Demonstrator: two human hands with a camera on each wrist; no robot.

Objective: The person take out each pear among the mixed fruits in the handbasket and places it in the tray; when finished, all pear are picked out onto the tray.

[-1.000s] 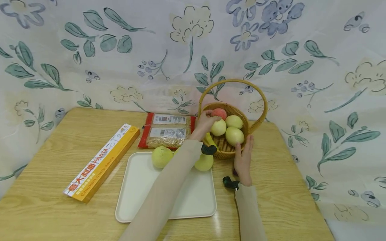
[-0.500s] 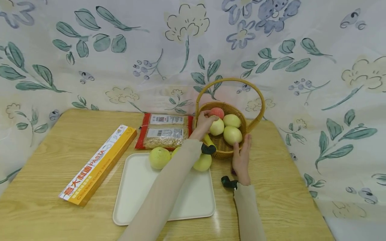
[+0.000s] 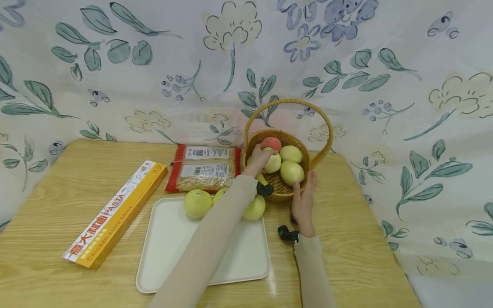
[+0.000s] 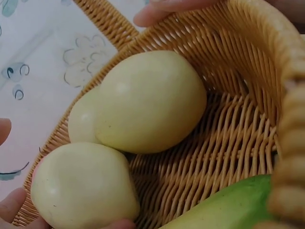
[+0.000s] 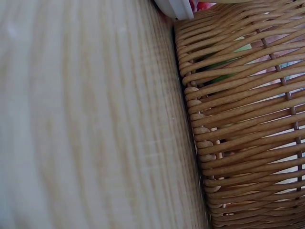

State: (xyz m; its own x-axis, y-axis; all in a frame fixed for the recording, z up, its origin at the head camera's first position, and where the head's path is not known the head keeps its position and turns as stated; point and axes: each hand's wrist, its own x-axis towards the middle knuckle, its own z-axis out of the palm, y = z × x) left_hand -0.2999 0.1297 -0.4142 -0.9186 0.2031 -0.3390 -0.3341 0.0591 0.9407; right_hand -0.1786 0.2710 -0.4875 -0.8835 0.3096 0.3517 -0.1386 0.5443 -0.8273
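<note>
In the head view a wicker basket with a tall looped handle stands at the back right. My left hand reaches into it and grips a pale yellow-green round fruit; fingertips show around that fruit in the left wrist view. Two more pale fruits lie to its right, and a red fruit sits behind it. A yellow-green banana lies along the basket's near left side. My right hand rests against the basket's right side, fingers straight. The right wrist view shows only tabletop and woven wall.
A white tray lies in front, with several yellow-green fruits along its back edge, partly behind my left sleeve. Red-edged clear packets lie behind it. A long orange pasta box lies at left. A patterned cloth hangs behind the table.
The head view has shifted slightly, so everything sits further left in it. Both hands keep their places at the basket, the left still on the pale fruit.
</note>
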